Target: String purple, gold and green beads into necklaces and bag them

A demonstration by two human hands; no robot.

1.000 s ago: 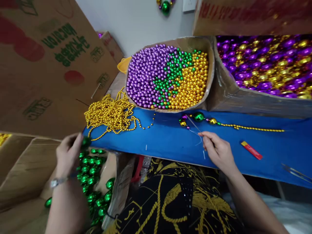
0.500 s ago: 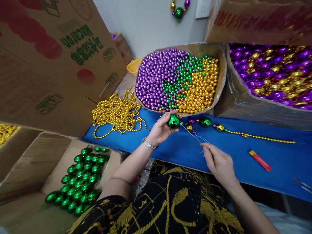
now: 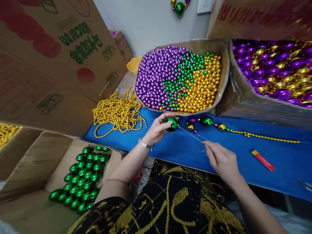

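Green, shiny plastic baubles (image 3: 81,182) are sitting in the open cardboard box by the knee, where the left hand (image 3: 157,130) was reaching 1 second ago. That hand's grip is now closing around 1 large green bauble (image 3: 172,123) above the blue bench (image 3: 243,156), having carried it up. The right hand (image 3: 223,161) is pinching the thin threading wire (image 3: 192,136) running to the bauble. Beyond, the half-strung gold bead strand (image 3: 243,133) is lying near the box of mixed beads (image 3: 180,78).

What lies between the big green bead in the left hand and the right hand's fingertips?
In the head view, a thin needle or wire runs from the green bead in the left hand to the right hand, over bare blue table.
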